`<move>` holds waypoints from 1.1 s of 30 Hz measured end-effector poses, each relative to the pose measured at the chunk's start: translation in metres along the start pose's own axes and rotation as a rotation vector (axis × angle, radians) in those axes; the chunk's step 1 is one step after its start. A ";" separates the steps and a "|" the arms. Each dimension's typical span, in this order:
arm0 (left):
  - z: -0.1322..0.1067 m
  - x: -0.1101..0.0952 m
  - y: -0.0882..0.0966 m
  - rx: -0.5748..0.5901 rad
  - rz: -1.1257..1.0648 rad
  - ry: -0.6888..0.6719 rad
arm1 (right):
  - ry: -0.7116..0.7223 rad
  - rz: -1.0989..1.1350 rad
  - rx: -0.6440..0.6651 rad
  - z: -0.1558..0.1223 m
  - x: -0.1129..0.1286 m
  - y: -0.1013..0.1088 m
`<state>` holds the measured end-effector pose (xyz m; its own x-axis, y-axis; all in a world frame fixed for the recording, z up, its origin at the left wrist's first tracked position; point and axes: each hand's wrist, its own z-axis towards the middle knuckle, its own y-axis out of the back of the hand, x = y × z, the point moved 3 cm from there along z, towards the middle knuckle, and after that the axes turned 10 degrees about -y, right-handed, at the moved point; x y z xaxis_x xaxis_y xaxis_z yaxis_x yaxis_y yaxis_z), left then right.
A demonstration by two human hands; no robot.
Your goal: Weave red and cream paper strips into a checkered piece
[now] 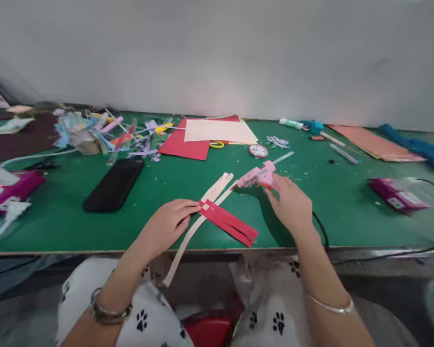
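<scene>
My left hand (170, 222) lies on the green table (58, 221) with its fingertips pressing the near end of woven paper strips. Red strips (229, 223) cross cream strips (206, 212) there, and the cream ones hang over the table's front edge. My right hand (291, 202) is closed around the handle of a pink glue gun (256, 176), whose nozzle points left toward the far ends of the cream strips. A black cord (321, 229) runs from under my right wrist.
A black phone (114, 184) lies left of the strips. Behind them are red and cream paper sheets (210, 135), yellow scissors (217, 144), a small round tin (258, 151), paper scraps (94, 130) and glue sticks (343, 153). Pink packets (398, 195) sit at both sides.
</scene>
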<state>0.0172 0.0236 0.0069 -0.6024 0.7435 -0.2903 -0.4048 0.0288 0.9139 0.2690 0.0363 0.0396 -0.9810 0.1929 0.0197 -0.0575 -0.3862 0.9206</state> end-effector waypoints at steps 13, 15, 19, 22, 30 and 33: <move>-0.003 0.000 0.002 -0.060 0.011 -0.019 | -0.075 -0.018 -0.022 0.006 -0.004 -0.003; -0.003 0.000 0.001 -0.059 0.007 -0.020 | -0.088 -0.016 -0.018 0.006 -0.005 -0.003; -0.003 0.000 0.002 -0.055 -0.010 -0.015 | -0.124 -0.011 0.021 0.008 -0.006 -0.003; -0.002 -0.001 0.003 -0.051 -0.028 -0.003 | -0.147 -0.002 0.045 0.009 -0.005 -0.003; 0.001 0.000 0.006 -0.013 -0.018 -0.011 | -0.423 0.029 0.047 0.017 -0.039 0.003; 0.004 0.000 0.011 0.040 -0.025 -0.020 | -0.614 -0.002 0.110 0.019 -0.063 0.007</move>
<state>0.0150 0.0264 0.0182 -0.5783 0.7554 -0.3080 -0.3917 0.0741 0.9171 0.3341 0.0388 0.0520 -0.6932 0.6899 0.2084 -0.0082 -0.2966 0.9550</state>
